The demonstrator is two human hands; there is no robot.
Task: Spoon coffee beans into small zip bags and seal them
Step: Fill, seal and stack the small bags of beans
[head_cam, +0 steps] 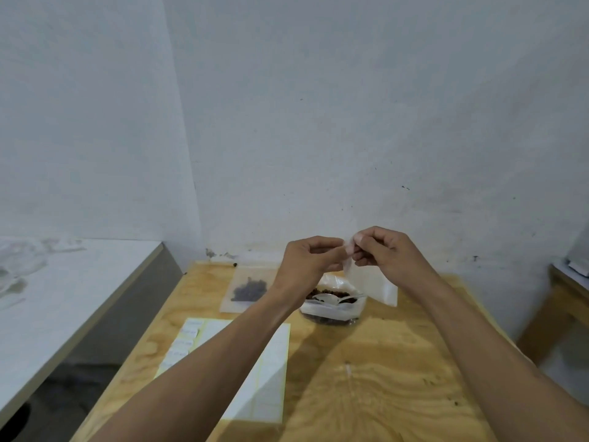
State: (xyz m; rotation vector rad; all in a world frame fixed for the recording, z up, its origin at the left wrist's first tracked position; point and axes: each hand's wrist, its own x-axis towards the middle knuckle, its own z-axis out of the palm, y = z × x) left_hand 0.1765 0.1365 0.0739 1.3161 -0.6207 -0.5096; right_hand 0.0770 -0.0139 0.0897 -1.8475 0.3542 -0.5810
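Note:
Both hands are raised above the wooden table (382, 378). My left hand (306, 260) and my right hand (385, 250) pinch the top edge of a small clear zip bag (373, 282), which hangs down between them and looks to hold nothing. Below it stands an open bag of coffee beans (331, 309) with a white plastic spoon (334, 298) lying in it. A flat zip bag with dark beans inside (248, 288) lies to the left on the table.
A sheet of white labels (264, 378) lies on the table under my left forearm. A white-topped counter (63, 298) stands to the left, a wooden piece of furniture (561, 301) to the right, and the wall is close behind.

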